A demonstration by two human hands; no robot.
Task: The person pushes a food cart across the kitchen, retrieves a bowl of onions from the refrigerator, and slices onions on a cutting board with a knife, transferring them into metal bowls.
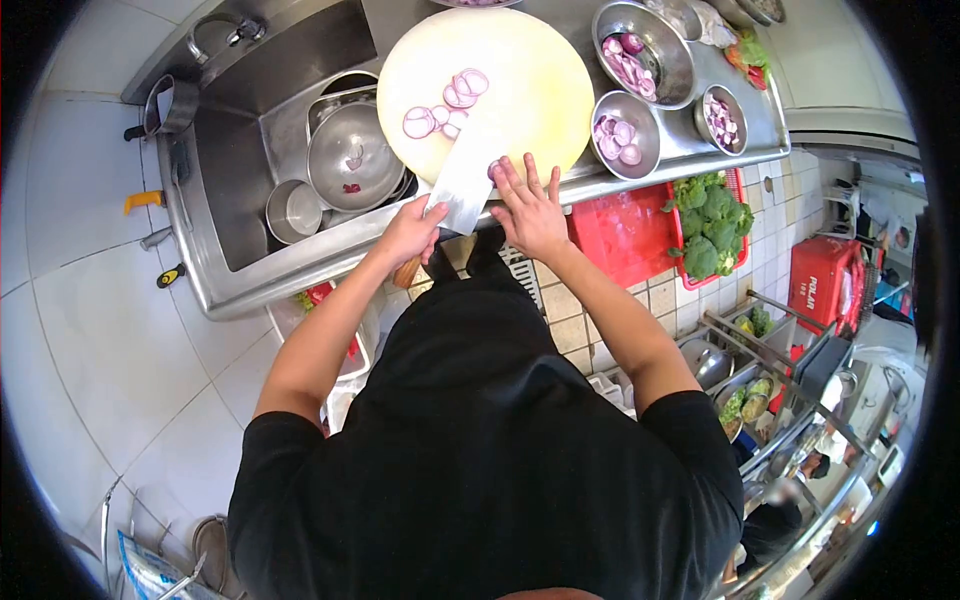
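My left hand [410, 235] is closed round the wooden handle [406, 273] of a cleaver. The broad cleaver blade [466, 185] lies across the near edge of a round, pale cutting board [545, 75]. Beside the blade, my right hand [533, 208] holds a piece of red onion [494, 170] against the board with its fingertips, the outer fingers spread. Most of that piece is hidden by the fingers and blade. Several red onion rings [440, 116] lie on the board beyond the cleaver.
Right of the board, three metal bowls hold cut onion: a large bowl [680, 75], a middle bowl [642, 165] and a small bowl [735, 140]. On the left, a sink [225, 160] contains a colander [375, 165] and a pot [293, 212]. Below is a red crate [620, 240] with broccoli [715, 230].
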